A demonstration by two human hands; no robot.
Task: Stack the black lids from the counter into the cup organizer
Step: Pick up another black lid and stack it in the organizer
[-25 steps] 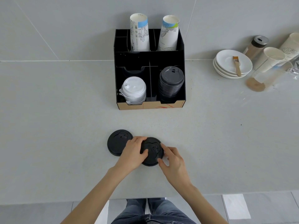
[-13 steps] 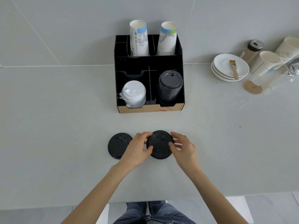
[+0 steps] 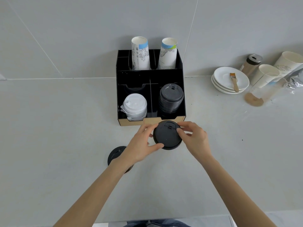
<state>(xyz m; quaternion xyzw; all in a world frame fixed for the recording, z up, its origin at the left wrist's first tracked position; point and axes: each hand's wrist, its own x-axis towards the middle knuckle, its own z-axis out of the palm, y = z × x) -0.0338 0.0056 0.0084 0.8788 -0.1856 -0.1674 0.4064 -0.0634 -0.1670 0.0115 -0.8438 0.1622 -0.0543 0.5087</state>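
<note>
I hold a black lid (image 3: 166, 135) off the counter between both hands, just in front of the cup organizer (image 3: 131, 122). My left hand (image 3: 141, 145) grips its left and near edge; my right hand (image 3: 194, 140) pinches its right rim. The organizer's front right compartment holds a stack of black lids (image 3: 171, 99); the front left one holds white lids (image 3: 135, 106). A second black lid (image 3: 115, 155) lies flat on the counter, partly hidden under my left wrist.
Two paper cup stacks (image 3: 141, 54) stand in the organizer's back slots against the wall. At the right sit stacked white saucers (image 3: 229, 80) with a brush, a shaker (image 3: 250, 63), paper cups (image 3: 266, 75) and a clear cup (image 3: 260, 95). The counter's near edge runs along the bottom.
Both hands lifted the black lid from the counter and carried it forward to the organizer's front. The other black lid stayed where it lay.
</note>
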